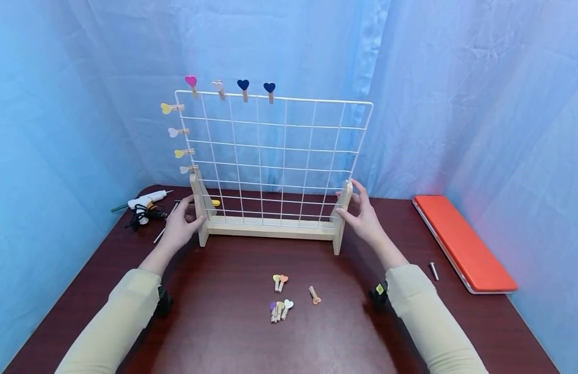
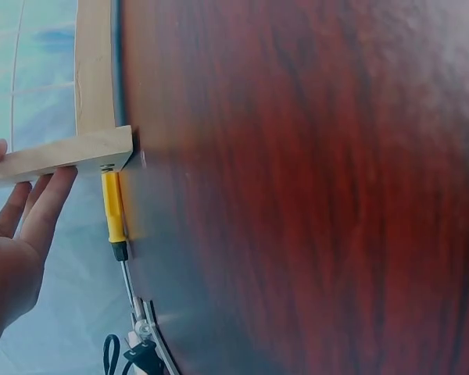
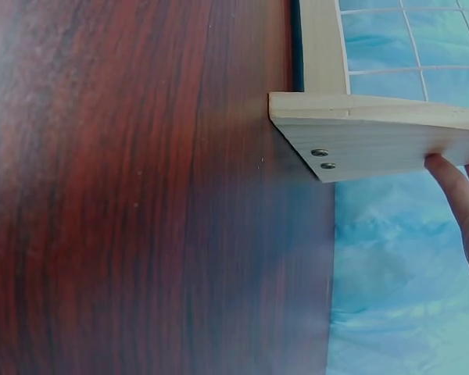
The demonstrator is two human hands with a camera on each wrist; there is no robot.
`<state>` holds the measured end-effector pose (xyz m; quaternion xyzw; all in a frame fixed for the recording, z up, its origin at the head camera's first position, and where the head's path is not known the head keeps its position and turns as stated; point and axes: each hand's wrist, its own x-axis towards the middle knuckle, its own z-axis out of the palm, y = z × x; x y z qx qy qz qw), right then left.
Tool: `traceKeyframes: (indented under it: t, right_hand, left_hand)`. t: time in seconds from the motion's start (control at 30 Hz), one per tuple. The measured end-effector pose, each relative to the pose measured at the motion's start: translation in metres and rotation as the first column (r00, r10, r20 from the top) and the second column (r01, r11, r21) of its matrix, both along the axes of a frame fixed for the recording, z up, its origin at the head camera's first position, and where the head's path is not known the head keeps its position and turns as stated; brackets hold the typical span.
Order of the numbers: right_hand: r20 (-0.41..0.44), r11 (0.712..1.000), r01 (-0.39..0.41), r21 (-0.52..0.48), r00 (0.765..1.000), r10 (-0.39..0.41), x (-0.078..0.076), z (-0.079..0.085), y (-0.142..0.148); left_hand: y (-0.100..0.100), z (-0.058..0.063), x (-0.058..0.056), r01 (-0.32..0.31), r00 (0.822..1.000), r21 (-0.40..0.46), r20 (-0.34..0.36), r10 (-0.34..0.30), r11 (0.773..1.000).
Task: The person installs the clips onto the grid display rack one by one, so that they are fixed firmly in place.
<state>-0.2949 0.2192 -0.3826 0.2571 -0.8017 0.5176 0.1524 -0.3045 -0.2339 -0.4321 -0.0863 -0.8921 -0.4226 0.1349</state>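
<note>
A white wire grid [image 1: 270, 156] stands upright in a pale wooden stand [image 1: 270, 232]. Heart-topped mini clothespins are clipped along its left edge and the left part of its top edge, among them a pink one [image 1: 191, 83] and a yellow one [image 1: 169, 108]. My left hand [image 1: 179, 226] grips the stand's left side post [image 2: 59, 156], thumb in front and fingers on the outer face. At the other end, my right hand [image 1: 364, 218] holds the right side post [image 3: 375, 137], whose outer face shows two screws. Both posts rest on the table.
Several loose clothespins [image 1: 279, 311] lie on the dark table [image 1: 233, 343] in front of the stand. A glue gun [image 1: 148, 200] and a yellow-handled screwdriver [image 2: 113, 207] are at the left. An orange-red case [image 1: 462, 241] and a metal bolt [image 1: 433, 271] lie at the right.
</note>
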Motion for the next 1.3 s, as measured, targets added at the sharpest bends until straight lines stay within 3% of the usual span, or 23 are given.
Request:
traceKeyframes:
  t: [0.17, 0.37, 0.57, 0.63, 0.77, 0.87, 1.03, 1.17, 1.3]
  right_hand:
    - [0.017, 0.999, 0.034, 0.022, 0.999, -0.034, 0.004, 0.003, -0.001]
    - [0.054, 0.987, 0.134, 0.093, 0.989, -0.139, 0.013, 0.012, 0.000]
    - [-0.093, 0.961, 0.234, 0.148, 0.971, -0.222, 0.019, 0.009, 0.008]
    - [-0.148, 0.957, 0.229, 0.178, 0.968, -0.204, 0.027, 0.007, 0.008]
    - [-0.173, 0.951, 0.126, 0.281, 0.982, -0.079, 0.049, -0.001, 0.000]
    - [-0.145, 0.915, 0.011, 0.403, 0.988, 0.052, 0.068, -0.012, -0.007]
    - [-0.063, 0.788, -0.200, 0.582, 0.955, 0.289, 0.092, -0.039, -0.019]
    - [-0.019, 0.701, -0.230, 0.675, 0.944, 0.329, 0.101, -0.053, -0.027]
    - [-0.014, 0.656, -0.232, 0.719, 0.938, 0.347, 0.101, -0.059, -0.033]
  left_hand:
    - [0.001, 0.002, 0.002, 0.008, 0.999, 0.004, 0.039, -0.008, 1.000]
    - [0.002, 0.003, 0.000, 0.010, 0.996, 0.036, 0.084, -0.013, 0.999]
    - [0.001, 0.002, -0.001, -0.008, 0.996, 0.015, 0.083, 0.007, 1.000]
    - [0.001, 0.002, -0.001, -0.017, 0.997, 0.012, 0.082, 0.016, 1.000]
    - [0.003, 0.002, 0.001, -0.026, 0.997, 0.001, 0.077, 0.026, 1.000]
    - [0.005, 0.002, 0.000, -0.021, 0.998, -0.007, 0.065, 0.021, 1.000]
    - [0.006, 0.001, -0.001, -0.015, 0.998, -0.009, 0.054, 0.016, 1.000]
    - [0.004, 0.002, 0.000, -0.028, 0.998, -0.007, 0.061, 0.029, 1.000]
    - [0.002, 0.003, 0.002, -0.028, 0.997, -0.002, 0.077, 0.028, 1.000]
